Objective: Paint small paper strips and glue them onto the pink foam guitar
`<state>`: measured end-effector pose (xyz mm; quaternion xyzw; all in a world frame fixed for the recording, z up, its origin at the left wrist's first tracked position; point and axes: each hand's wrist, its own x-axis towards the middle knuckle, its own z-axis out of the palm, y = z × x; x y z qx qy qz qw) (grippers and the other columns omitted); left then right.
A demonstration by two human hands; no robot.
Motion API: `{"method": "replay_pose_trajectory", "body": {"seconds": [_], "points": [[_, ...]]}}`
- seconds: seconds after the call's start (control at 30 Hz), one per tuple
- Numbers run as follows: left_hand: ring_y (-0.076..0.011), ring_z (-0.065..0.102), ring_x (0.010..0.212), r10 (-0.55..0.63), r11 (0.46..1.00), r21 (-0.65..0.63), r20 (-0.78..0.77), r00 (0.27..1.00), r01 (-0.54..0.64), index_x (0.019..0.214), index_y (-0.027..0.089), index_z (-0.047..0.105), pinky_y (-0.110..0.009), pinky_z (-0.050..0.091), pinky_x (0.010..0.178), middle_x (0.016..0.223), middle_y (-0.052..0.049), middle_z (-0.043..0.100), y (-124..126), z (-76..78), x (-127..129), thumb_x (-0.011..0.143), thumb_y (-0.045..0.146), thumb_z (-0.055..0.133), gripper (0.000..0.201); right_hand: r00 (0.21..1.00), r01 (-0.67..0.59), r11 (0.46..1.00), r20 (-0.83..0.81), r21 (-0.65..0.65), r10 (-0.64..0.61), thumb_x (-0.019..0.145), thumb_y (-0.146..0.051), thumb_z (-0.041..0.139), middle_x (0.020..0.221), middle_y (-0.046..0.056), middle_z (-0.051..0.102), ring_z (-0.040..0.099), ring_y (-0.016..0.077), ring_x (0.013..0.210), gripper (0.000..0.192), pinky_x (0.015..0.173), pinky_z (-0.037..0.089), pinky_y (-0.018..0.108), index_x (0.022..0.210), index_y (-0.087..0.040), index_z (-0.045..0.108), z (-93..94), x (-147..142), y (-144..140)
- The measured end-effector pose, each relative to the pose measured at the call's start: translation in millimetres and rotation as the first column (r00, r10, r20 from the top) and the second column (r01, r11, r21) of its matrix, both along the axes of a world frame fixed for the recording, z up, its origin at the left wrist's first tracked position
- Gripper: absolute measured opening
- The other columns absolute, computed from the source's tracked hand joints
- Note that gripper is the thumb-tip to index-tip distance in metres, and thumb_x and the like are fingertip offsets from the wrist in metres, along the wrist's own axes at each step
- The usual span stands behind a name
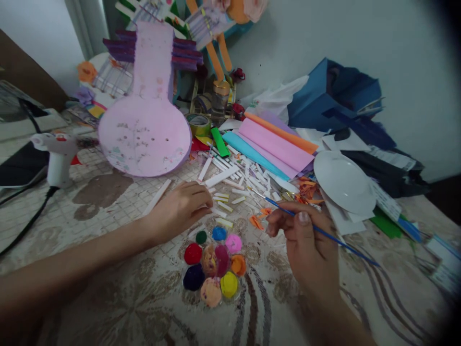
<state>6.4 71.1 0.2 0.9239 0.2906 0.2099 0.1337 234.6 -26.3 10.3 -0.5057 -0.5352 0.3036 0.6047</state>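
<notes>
My right hand (311, 240) grips a thin blue paintbrush (326, 231) between thumb and fingers, its bristle end pointing up and left over the scraps. My left hand (183, 206) reaches in from the left, fingers curled and closed at the edge of a heap of small white strips (252, 175). A white strip (218, 211) lies right by its fingertips; what the fingers hold, if anything, is hidden. Between and below the hands sits a flower-shaped paint palette (216, 262) with wells of red, green, blue, pink, orange, yellow, peach and dark blue paint.
A pink guitar-shaped cutout (146, 132) leans at the back left, beside a white glue gun (59, 156) with a black cord. Colored sheets (275, 144), green tape (200, 126), a white plate (344, 182) and a blue bag (334, 98) stand or lie towards the back and right.
</notes>
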Motion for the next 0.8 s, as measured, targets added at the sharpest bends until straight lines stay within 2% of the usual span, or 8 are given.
{"method": "replay_pose_trajectory", "body": {"seconds": [0.07, 0.13, 0.23, 0.33, 0.5, 0.57, 0.63, 0.8], "points": [[-0.0156, 0.058, 0.082, 0.037, 0.999, -0.025, 0.061, 0.997, -0.035, 0.085, 0.015, 0.062, -0.030, 0.044, 0.078, 0.084, -0.003, 0.065, -9.2, 6.1, -3.8, 0.087, 0.020, 0.053, 0.010, 0.986, -0.001, 1.000, 0.166, -0.022, 0.005, 0.092, -0.026, 0.044, 0.084, 0.002, 0.064, 0.060, 0.0133, 0.073, 0.019, 0.065, 0.050, 0.029, 0.096, -0.022, 0.062, 0.8, -5.3, -1.8], [-0.0152, 0.059, 0.080, 0.074, 0.996, -0.056, 0.119, 0.990, -0.068, 0.084, 0.016, 0.062, -0.029, 0.045, 0.075, 0.083, -0.003, 0.065, -20.8, 13.1, -4.8, 0.085, 0.020, 0.055, 0.008, 0.936, -0.036, 0.999, 0.349, -0.009, 0.037, 0.088, -0.023, 0.051, 0.090, 0.003, 0.061, 0.059, 0.0146, 0.083, 0.013, 0.073, 0.049, 0.029, 0.096, -0.023, 0.062, 0.9, -12.4, -3.6], [-0.0150, 0.059, 0.077, 0.118, 0.991, -0.084, 0.186, 0.976, -0.104, 0.081, 0.016, 0.063, -0.028, 0.045, 0.071, 0.079, -0.002, 0.065, -38.7, 23.7, -2.6, 0.083, 0.017, 0.058, 0.005, 0.844, -0.147, 0.987, 0.527, 0.058, 0.094, 0.083, -0.022, 0.058, 0.098, 0.004, 0.057, 0.057, 0.0163, 0.091, 0.020, 0.079, 0.048, 0.030, 0.102, -0.023, 0.059, -0.8, -24.7, -5.2], [-0.0148, 0.059, 0.077, 0.142, 0.987, -0.107, 0.216, 0.966, -0.121, 0.080, 0.016, 0.062, -0.027, 0.045, 0.071, 0.078, -0.002, 0.065, -52.6, 30.5, -0.6, 0.082, 0.015, 0.059, 0.004, 0.786, -0.203, 0.976, 0.608, 0.074, 0.117, 0.083, -0.019, 0.056, 0.097, 0.005, 0.055, 0.056, 0.0164, 0.091, 0.018, 0.079, 0.047, 0.030, 0.101, -0.021, 0.057, -2.4, -34.8, -6.5], [-0.0128, 0.060, 0.080, 0.219, 0.959, -0.239, 0.275, 0.936, -0.154, 0.086, 0.018, 0.062, -0.024, 0.047, 0.070, 0.083, 0.000, 0.065, -64.2, 29.0, -2.9, 0.080, 0.014, 0.061, 0.008, 0.802, -0.196, 0.975, 0.589, 0.103, 0.099, 0.085, -0.015, 0.053, 0.088, 0.003, 0.054, 0.055, 0.0143, 0.084, 0.010, 0.074, 0.045, 0.027, 0.091, -0.021, 0.058, -2.0, -41.7, -9.8], [-0.0136, 0.059, 0.086, 0.178, 0.974, -0.190, 0.320, 0.930, -0.121, 0.093, 0.019, 0.062, -0.025, 0.047, 0.075, 0.090, -0.001, 0.066, -66.1, 26.9, -3.9, 0.080, 0.013, 0.062, 0.014, 0.805, -0.202, 0.973, 0.585, 0.113, 0.099, 0.084, -0.015, 0.053, 0.088, 0.003, 0.054, 0.055, 0.0143, 0.084, 0.010, 0.074, 0.045, 0.027, 0.091, -0.021, 0.057, -1.5, -42.4, -10.8], [-0.0152, 0.058, 0.088, 0.102, 0.994, -0.081, 0.349, 0.932, -0.079, 0.094, 0.018, 0.063, -0.028, 0.047, 0.079, 0.092, -0.003, 0.066, -67.1, 25.8, -4.3, 0.081, 0.013, 0.061, 0.013, 0.803, -0.210, 0.971, 0.587, 0.111, 0.107, 0.084, -0.014, 0.053, 0.088, 0.003, 0.054, 0.055, 0.0147, 0.084, 0.011, 0.074, 0.045, 0.028, 0.092, -0.021, 0.057, -1.0, -43.1, -11.6], [-0.0168, 0.059, 0.084, 0.014, 0.992, 0.114, 0.290, 0.957, -0.049, 0.090, 0.018, 0.065, -0.034, 0.045, 0.078, 0.090, -0.004, 0.069, -68.3, 25.3, -4.3, 0.085, 0.016, 0.056, 0.010, 0.813, -0.214, 0.970, 0.572, 0.112, 0.113, 0.084, -0.013, 0.053, 0.088, 0.003, 0.053, 0.054, 0.0147, 0.084, 0.012, 0.074, 0.045, 0.028, 0.091, -0.021, 0.057, -0.3, -44.5, -12.7]]}}
